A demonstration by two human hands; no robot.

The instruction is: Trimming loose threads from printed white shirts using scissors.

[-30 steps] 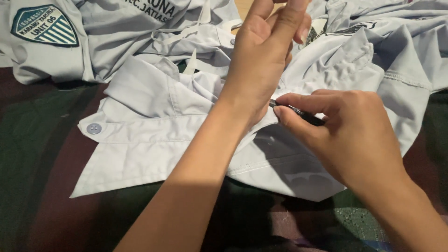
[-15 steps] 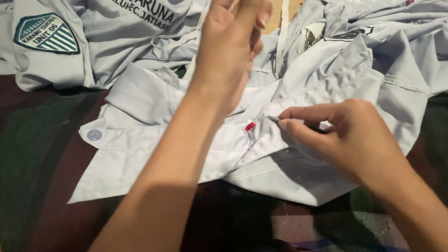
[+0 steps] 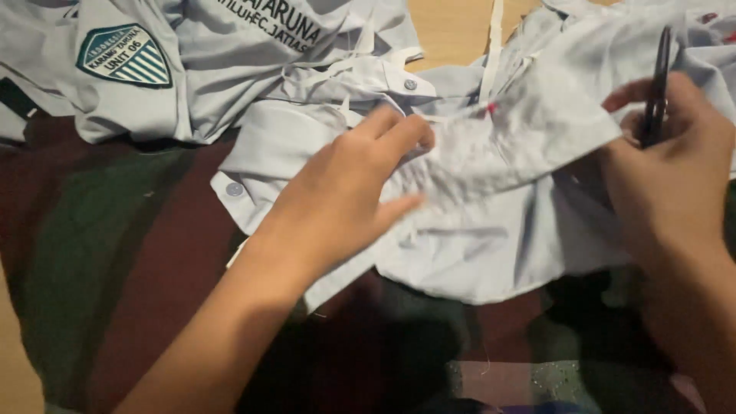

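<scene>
Pressing flat on the pale grey cotton shirt piece, the left hand lies nearer its centre, while the right hand closes around a slim dark upright tool.

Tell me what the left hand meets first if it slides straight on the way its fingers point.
Likely the small red mark on the pale shirt fabric that the left hand presses; depth is unclear.

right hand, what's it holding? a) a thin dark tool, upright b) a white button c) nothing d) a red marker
a: the right hand grips a thin dark tool that stands upright above its fingers, beside the pale grey shirt.
</scene>
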